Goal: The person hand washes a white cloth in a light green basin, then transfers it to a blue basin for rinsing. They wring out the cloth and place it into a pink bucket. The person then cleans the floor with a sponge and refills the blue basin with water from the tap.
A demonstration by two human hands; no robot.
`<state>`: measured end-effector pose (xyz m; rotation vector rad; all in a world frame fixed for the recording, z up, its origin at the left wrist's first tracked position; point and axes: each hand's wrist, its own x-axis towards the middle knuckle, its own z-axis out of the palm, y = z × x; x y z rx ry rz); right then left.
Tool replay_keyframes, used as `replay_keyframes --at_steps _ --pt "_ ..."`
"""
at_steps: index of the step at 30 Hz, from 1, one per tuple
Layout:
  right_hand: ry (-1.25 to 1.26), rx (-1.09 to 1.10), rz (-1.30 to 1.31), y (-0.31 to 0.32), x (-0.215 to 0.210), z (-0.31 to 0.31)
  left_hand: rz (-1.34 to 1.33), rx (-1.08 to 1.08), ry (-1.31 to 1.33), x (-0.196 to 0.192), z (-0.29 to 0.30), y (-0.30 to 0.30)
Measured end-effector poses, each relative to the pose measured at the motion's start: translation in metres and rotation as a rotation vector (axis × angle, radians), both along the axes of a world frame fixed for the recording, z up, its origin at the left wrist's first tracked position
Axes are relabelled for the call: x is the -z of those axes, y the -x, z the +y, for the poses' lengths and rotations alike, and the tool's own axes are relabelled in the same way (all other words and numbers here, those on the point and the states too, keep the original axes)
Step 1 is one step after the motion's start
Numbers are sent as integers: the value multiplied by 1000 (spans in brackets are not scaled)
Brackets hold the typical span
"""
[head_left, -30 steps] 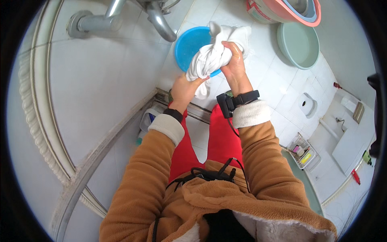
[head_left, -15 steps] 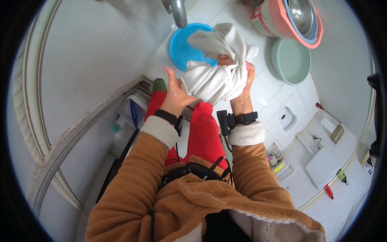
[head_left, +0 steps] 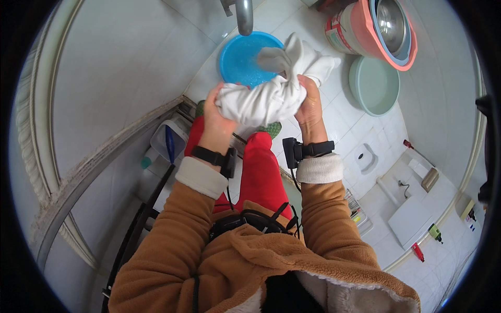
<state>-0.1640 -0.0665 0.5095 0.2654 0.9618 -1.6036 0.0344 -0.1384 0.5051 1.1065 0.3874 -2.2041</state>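
A bunched, twisted white cloth (head_left: 258, 104) hangs between my two hands, in front of my knees. My left hand (head_left: 217, 112) is wrapped round its left end, with the fingers partly hidden behind the fabric. At the right part of the bundle, my right hand (head_left: 310, 100) grips the cloth where it folds over. A loose end of the fabric reaches past my right hand, and another hangs over a blue basin (head_left: 232, 62). The basin stands on the floor beyond my hands and seems to hold water with some suds.
Above the blue basin juts a metal tap (head_left: 243, 18). A pale green basin (head_left: 368, 86) stands on the tiled floor at right, beside stacked basins with a pink one (head_left: 364, 26) outermost. Farther right is a squat toilet (head_left: 367, 158). A doorframe edge (head_left: 120, 138) runs along my left.
My left hand has closed on the cloth, having been spread beside it before. The bundle is now stretched more sideways between both hands and sits slightly lower at the left.
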Motion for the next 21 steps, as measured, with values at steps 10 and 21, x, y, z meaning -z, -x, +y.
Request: replay_keyframes --at_steps 10,21 --pt "-84 -102 412 -1 16 -21 -710 145 1137 -76 -25 43" --pt "20 -616 1310 27 -54 -46 -828 298 2507 -103 10 100"
